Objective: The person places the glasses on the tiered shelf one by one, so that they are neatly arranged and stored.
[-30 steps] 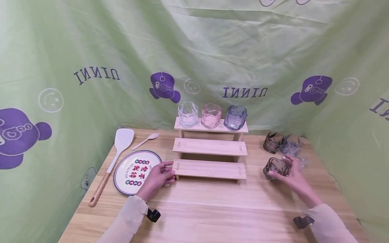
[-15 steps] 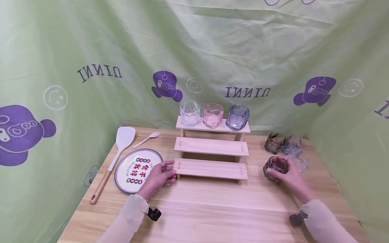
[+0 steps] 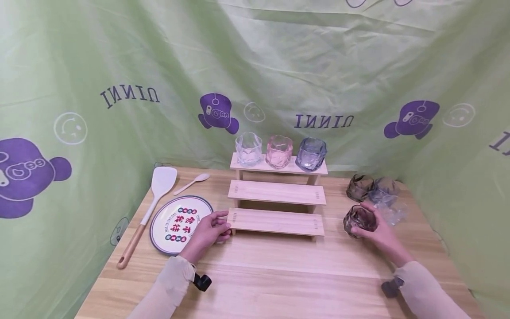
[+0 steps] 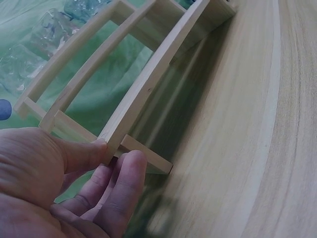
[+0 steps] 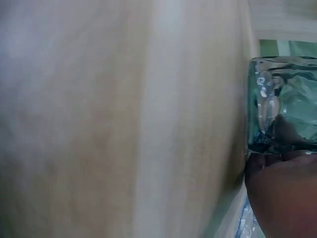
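Note:
My left hand (image 3: pixel 205 235) pinches the left end of the lowest step of a three-tier wooden display stand (image 3: pixel 275 221). In the left wrist view, the thumb lies on top of that board (image 4: pixel 143 94) and the fingers come from below, beside the leg. Over at the right, my right hand (image 3: pixel 382 237) holds a dark grey faceted glass (image 3: pixel 357 221), thumb on its near side and fingers on its far side. The right wrist view shows this glass (image 5: pixel 292 104) close to the tabletop. On the stand's top step sit a clear glass (image 3: pixel 249 150), a pink glass (image 3: pixel 279 153) and a blue-grey glass (image 3: pixel 311 155).
Behind my right hand stand another dark glass (image 3: pixel 360 188), a blue-grey glass (image 3: pixel 385 189) and a clear glass (image 3: pixel 392 212). A printed plate (image 3: pixel 181 226), a white spatula (image 3: pixel 163 181) and a small spoon (image 3: pixel 191 184) lie on the left. A green curtain (image 3: pixel 342 71) encloses the table.
My right hand has shifted slightly left with the dark glass, whose tilt varies a little. My left hand keeps its place on the stand. The head view has shifted slightly.

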The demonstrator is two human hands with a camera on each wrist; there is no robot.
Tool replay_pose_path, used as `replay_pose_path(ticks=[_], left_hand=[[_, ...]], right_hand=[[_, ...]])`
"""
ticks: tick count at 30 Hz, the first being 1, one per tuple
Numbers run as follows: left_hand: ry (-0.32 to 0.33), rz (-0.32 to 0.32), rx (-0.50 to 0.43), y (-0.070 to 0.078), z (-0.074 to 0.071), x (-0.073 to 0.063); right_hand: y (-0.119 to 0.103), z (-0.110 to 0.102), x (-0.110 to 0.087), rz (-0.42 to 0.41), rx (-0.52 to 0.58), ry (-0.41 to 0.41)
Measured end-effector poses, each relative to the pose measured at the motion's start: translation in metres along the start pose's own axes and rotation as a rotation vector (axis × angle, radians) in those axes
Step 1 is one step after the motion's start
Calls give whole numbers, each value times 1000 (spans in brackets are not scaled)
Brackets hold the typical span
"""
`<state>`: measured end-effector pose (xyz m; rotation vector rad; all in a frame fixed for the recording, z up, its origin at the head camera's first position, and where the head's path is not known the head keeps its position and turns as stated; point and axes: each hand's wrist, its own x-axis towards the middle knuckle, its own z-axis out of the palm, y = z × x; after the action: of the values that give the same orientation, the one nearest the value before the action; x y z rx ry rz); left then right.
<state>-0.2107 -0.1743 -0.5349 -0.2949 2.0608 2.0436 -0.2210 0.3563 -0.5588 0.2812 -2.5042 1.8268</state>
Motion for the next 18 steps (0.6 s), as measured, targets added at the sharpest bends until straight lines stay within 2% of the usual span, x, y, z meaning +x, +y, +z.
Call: replay_pose_path(ticks=[5,9,13,18], left_hand=[[-1,4,3,1,0,-2],[2,1,-2,1,0,-2],[-12,-7,0,2,1,-2],[-4,-14,2,2,0,-1]], right_hand=[[-2,1,1,96,-144,22],[-5,3,1,142,-163,58],[-14,8,-1,150,-174,110],[-43,19,3,83,-176,147]])
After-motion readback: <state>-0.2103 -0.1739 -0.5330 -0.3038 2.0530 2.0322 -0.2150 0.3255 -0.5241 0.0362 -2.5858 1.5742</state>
